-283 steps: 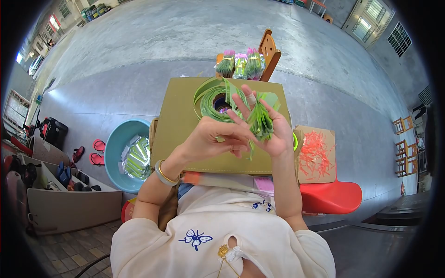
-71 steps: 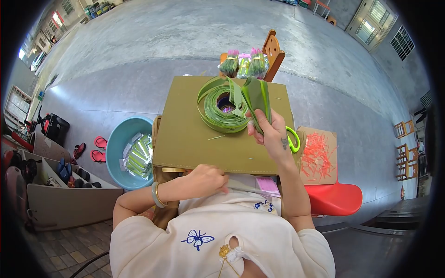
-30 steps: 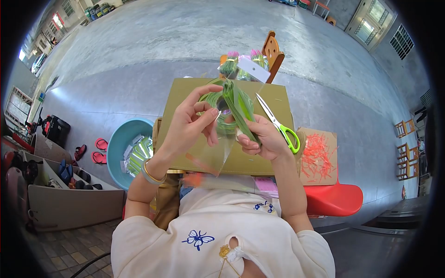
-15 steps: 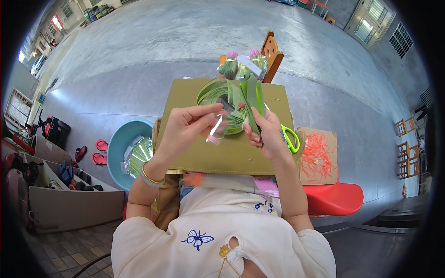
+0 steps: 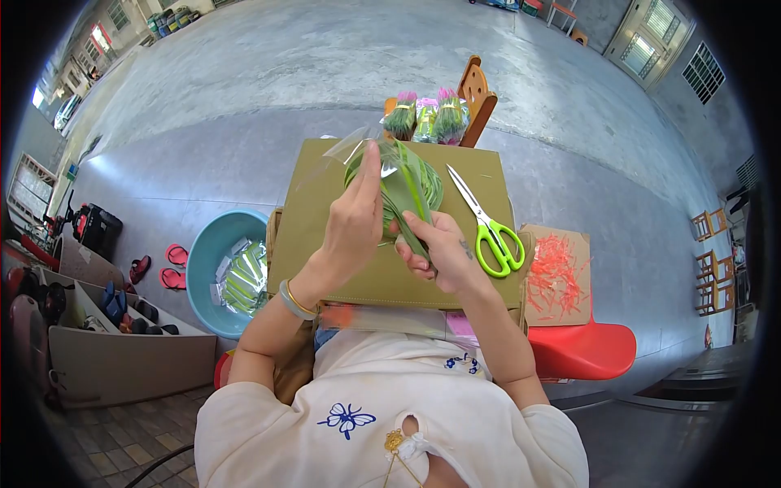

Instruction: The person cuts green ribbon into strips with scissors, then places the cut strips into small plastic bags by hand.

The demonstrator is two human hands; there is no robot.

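Note:
In the middle of the head view my left hand (image 5: 351, 218) is raised edge-on, its fingers straight and close together against a clear plastic bag (image 5: 350, 148). The thumb side is hidden. My right hand (image 5: 446, 250) is wrapped round the lower end of a folded bundle of flat green strips (image 5: 412, 191), whose upper part overlaps the bag. Behind both hands a coil of green strips (image 5: 433, 183) lies on the olive-green tabletop (image 5: 317, 175). Scissors with lime-green handles (image 5: 498, 248) rest to the right of my right hand, blades pointing away.
At left on the floor stands a blue basin (image 5: 199, 276) of bagged green pieces. Cardboard (image 5: 579, 276) with orange-red shreds (image 5: 557, 272) lies on a red chair (image 5: 590, 350) at right. Beyond the table, a wooden chair (image 5: 478, 89) holds pink-tipped green bundles (image 5: 449, 118).
The green bundle in my right hand has moved left and down, uncovering the scissors. My left hand has turned upright with straightened fingers, and the plastic bag now spreads above it near the bundle.

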